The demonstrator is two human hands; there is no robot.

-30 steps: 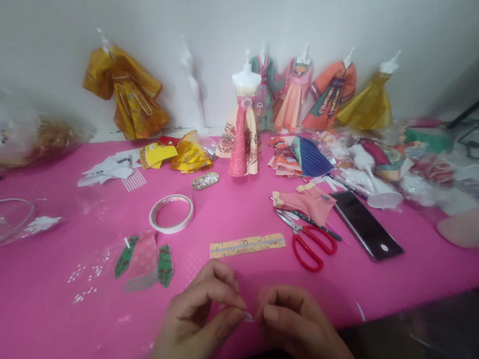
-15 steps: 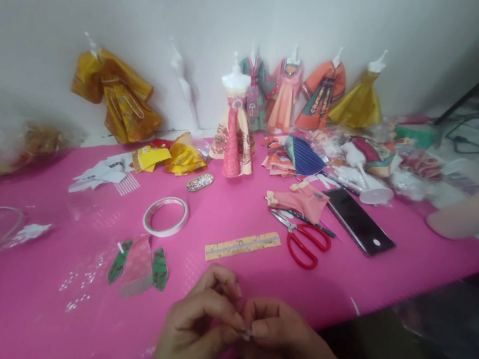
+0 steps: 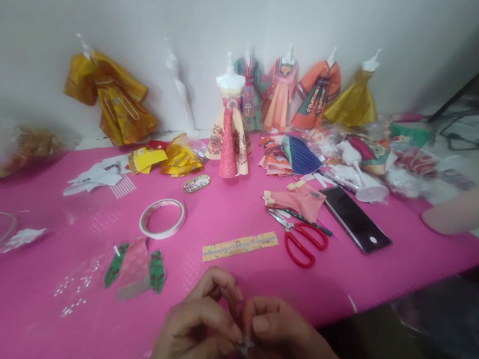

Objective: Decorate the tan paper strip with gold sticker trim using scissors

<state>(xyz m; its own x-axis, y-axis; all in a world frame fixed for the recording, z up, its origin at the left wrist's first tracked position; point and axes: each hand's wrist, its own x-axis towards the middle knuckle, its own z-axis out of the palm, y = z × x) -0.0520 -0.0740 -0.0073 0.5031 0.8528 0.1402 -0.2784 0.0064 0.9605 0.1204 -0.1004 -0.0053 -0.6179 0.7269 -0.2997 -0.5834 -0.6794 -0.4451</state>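
Observation:
At the front edge of the pink table (image 3: 286, 293), my left hand (image 3: 201, 323) and my right hand (image 3: 283, 340) meet with fingers closed in a pinch. Between their fingertips is a small whitish piece (image 3: 246, 346), too small and blurred to name. Just beyond the hands lies a yellow patterned strip (image 3: 240, 247) with a grey line along it. Red-handled scissors (image 3: 305, 245) rest to its right, blades under a pink doll garment (image 3: 297, 198). Left of my hands are a pink cloth piece (image 3: 136, 266) and two green pieces (image 3: 157, 272).
A roll of white tape (image 3: 144, 216), a sequined oval clip (image 3: 197, 183) and a black phone (image 3: 356, 222) lie on the table. Dressed doll forms (image 3: 231, 125) stand along the wall. Plastic bags and cloth scraps crowd the back right. Small shiny gems (image 3: 76, 293) are scattered at left.
The whole view has shifted slightly, so the table's things sit a little further left. My hands stay together, with slight finger movement around the small piece.

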